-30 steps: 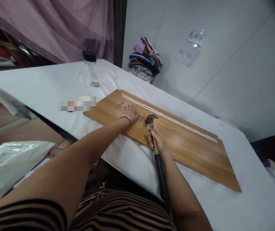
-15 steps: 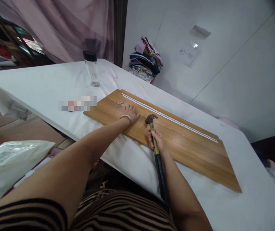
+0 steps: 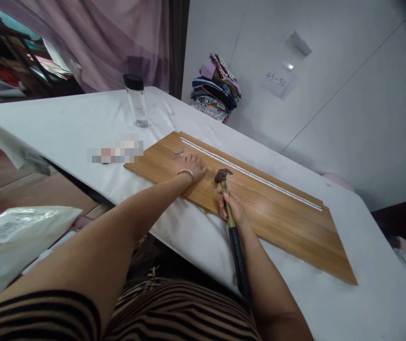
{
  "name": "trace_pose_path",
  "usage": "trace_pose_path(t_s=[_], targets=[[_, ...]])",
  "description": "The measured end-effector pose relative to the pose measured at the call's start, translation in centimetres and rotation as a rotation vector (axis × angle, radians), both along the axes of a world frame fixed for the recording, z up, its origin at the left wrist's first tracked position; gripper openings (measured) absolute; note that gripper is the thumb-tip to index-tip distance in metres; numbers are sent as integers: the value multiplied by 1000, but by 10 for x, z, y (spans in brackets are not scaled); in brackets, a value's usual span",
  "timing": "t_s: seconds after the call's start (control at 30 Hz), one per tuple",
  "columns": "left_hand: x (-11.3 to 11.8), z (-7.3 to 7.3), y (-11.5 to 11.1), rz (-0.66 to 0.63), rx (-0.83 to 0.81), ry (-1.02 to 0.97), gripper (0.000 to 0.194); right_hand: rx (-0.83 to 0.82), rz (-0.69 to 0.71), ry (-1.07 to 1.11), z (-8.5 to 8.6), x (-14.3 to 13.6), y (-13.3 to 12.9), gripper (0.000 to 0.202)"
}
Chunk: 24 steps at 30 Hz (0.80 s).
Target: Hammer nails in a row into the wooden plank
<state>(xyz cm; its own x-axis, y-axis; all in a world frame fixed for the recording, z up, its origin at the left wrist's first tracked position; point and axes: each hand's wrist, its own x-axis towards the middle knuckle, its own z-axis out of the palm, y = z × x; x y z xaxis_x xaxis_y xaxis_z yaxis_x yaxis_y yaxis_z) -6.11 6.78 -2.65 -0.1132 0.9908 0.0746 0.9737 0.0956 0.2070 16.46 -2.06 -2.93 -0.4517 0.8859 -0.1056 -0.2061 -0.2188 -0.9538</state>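
Observation:
My right hand (image 3: 232, 206) is wrapped round the handle of a claw hammer (image 3: 236, 251), close below its rusty brown head. The hammer's black grip points back towards my body. My left hand (image 3: 191, 166) lies flat on the wooden board (image 3: 288, 222), fingers spread, with a bracelet at the wrist. Several loose nails (image 3: 179, 153) lie just beyond its fingertips. A row of small dark dots (image 3: 248, 202) marks the board to the right of the hammer head. Two white measuring strips (image 3: 249, 171) run along the board's far edge.
The board rests on a table with a white cloth (image 3: 78, 113). A clear bottle with a black lid (image 3: 137, 102) stands at the back left, near a blurred-out item (image 3: 118, 151). Folded clothes (image 3: 216, 87) are stacked by the wall. A plastic bag (image 3: 18, 246) is at lower left.
Almost nothing differs. The view has shifted very slightly, while both hands, the hammer and the board keep their places.

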Motion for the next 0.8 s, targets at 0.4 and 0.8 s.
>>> trace_pose_path(t_s=[0.4, 0.8], targets=[[0, 1, 0, -3, -12, 11, 60, -7, 0, 8, 2, -1, 0, 51], [1, 4, -3, 0, -2, -21, 58, -14, -1, 11, -3, -1, 1, 55]])
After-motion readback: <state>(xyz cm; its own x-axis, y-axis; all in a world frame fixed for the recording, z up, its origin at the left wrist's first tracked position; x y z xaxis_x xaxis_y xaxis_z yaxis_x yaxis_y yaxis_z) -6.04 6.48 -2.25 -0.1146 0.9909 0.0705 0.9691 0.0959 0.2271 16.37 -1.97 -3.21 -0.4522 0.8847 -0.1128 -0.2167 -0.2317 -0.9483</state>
